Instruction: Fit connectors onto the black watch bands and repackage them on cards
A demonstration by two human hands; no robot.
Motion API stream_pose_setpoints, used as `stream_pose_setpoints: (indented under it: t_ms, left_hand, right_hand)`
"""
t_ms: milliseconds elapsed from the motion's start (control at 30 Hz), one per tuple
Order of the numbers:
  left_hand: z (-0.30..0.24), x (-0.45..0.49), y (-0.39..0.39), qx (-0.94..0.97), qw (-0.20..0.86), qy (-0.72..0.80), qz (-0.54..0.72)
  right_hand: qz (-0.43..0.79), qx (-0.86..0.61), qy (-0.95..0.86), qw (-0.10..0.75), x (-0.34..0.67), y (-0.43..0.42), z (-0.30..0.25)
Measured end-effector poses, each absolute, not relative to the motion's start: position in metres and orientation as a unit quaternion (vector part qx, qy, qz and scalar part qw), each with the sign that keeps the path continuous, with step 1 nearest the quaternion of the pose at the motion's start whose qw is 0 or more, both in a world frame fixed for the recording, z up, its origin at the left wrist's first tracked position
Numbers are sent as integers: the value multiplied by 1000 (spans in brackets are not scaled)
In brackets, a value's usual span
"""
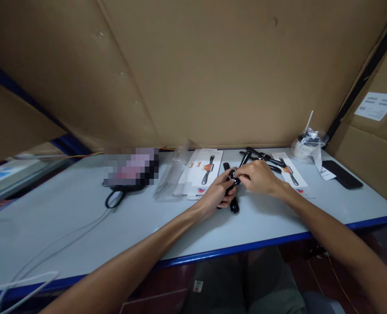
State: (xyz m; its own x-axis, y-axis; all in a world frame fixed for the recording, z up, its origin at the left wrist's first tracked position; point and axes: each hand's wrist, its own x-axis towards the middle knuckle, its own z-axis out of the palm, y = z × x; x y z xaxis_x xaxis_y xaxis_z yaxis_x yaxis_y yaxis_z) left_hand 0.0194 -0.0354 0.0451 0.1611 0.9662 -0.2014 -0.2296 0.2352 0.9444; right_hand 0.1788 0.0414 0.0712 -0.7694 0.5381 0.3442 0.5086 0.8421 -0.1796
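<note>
My left hand [215, 194] is wrapped around a black spokeshave [245, 159], which is held tilted above the table with one handle pointing up and away. My right hand [258, 176] is closed, its thumb and fingertips pinching at the middle of the same spokeshave. What the fingertips cover there is too small to make out. Under my hands a second black spokeshave [234, 206] seems to lie on the table, its middle hidden. Just beyond my right hand lie several more black spokeshaves [261, 155].
Printed cards [198, 168] picturing the tool lie behind my left hand, with another card [293, 171] to the right. Clear plastic sleeves [170, 176] sit left of them. A cabled device [131, 168], a bagged cup [304, 148] and a black phone [342, 174] are on the white table [121, 244].
</note>
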Motion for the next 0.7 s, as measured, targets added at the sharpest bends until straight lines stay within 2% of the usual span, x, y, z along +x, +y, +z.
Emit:
stream_pose_setpoints:
  t_ms: [333, 567, 700]
  left_hand:
    - [45, 19, -35, 405, 649, 440, 470]
    - [45, 19, -35, 413, 639, 455, 463]
    - [45, 21, -35, 414, 638, 460, 458]
  right_hand:
    - [0, -310, -930, 195, 180, 45, 72]
    - [51, -260, -945, 192, 178, 40, 70]
    - [14, -285, -936, 204, 179, 44, 69]
